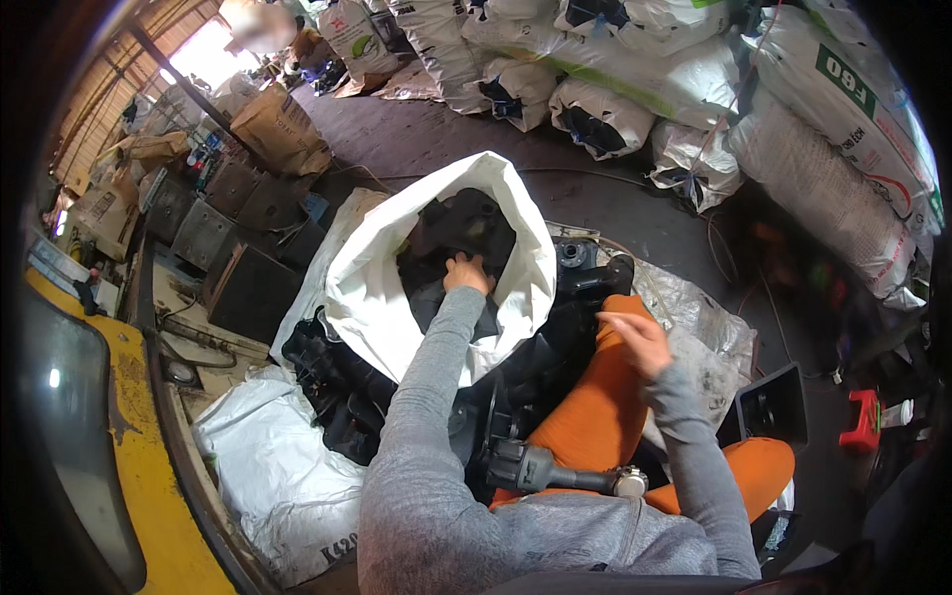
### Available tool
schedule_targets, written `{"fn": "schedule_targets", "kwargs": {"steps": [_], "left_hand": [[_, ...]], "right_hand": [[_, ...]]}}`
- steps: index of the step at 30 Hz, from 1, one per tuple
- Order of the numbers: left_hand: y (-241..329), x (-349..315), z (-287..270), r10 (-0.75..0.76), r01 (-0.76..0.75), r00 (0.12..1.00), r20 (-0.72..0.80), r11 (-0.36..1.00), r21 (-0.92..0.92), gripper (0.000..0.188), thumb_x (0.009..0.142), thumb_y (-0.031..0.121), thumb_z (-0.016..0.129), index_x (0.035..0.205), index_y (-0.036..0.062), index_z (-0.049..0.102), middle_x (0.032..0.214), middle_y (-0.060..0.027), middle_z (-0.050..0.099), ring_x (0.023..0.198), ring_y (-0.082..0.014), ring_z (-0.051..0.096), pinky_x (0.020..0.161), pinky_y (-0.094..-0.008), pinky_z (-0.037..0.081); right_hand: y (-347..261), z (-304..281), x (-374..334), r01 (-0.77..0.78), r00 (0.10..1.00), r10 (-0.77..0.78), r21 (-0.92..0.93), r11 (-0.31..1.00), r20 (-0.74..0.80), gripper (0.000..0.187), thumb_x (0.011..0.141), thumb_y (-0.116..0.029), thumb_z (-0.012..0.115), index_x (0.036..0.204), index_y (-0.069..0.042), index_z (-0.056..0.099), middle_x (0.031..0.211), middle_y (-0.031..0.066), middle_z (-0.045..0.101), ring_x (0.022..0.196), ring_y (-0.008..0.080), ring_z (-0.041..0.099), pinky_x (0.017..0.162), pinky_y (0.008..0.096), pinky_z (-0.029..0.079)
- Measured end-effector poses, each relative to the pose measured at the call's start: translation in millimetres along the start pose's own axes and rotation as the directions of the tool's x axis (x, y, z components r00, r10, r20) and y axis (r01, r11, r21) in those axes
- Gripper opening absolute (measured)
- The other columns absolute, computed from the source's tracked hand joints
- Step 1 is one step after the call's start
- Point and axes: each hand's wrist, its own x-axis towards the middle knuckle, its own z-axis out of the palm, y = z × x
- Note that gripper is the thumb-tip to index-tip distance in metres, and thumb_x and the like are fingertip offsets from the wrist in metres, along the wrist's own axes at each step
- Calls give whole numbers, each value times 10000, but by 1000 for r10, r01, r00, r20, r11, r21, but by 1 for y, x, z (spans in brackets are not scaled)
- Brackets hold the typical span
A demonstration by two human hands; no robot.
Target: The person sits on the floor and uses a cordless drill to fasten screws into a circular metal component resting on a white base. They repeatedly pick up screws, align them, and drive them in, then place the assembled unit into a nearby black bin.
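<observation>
My left hand [466,274] reaches down into the open mouth of a white woven sack [372,288]. Its fingers are bent over a black plastic part [451,223] among others in the sack; the fingertips are partly hidden. My right hand [640,342] is raised over my orange-clad knee, fingers loosely stretched, holding nothing I can see. More black plastic parts [342,382] lie around the sack's base. A grey-black tubular part [535,470] with a round metallic end rests across my lap.
A crumpled white sack [283,466] lies at left, beside a yellow machine panel [144,446]. Stuffed white sacks [605,114] are stacked at the back and right. A black box [773,402] and a red case [863,421] stand at right. A cable [595,174] crosses the floor.
</observation>
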Motion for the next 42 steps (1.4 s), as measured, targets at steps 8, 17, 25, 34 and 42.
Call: {"fn": "schedule_targets", "kwargs": {"steps": [8,17,25,34,42], "left_hand": [[-45,-27,-66,90,-419,644,-759,872,-253,444,741,459,728,605,63,581,630,-139,571,570,-294,557,554,-420,433],[54,-173,-255,66,-873,455,-888,228,-430,225,860,145,698,751,-33,615,847,-121,657,795,-153,612,693,-241,489],[345,-187,-74,740,-952,190,-645,299,63,552,720,513,747,633,57,449,625,-90,499,542,-293,521,488,-395,413],[353,-311,62,988,-967,53,145,14,253,392,764,152,609,1132,103,481,826,-112,587,697,-269,648,530,-400,538],[327,-305,89,961,-909,-8,276,108,-402,379,826,322,668,1129,108,594,896,-122,600,807,-340,628,690,-415,519]], "right_hand": [[36,-167,-158,3,653,432,573,820,-622,365,926,-330,572,1190,-77,586,564,-99,295,388,16,227,329,201,157],[55,-209,-264,296,604,301,558,775,-738,342,938,-249,572,1200,-30,572,548,-99,293,412,7,247,343,176,212],[36,-232,-299,628,493,269,552,548,-828,286,959,-227,546,1161,-27,578,526,-77,304,408,15,288,335,169,230],[122,-326,-302,-221,545,120,-4,975,-830,278,866,-214,668,1105,-72,681,883,32,679,803,119,623,769,280,501],[211,-355,-252,-738,674,460,-500,453,-578,526,831,-320,668,1326,-213,526,1267,133,584,1173,312,548,1005,414,421]]}}
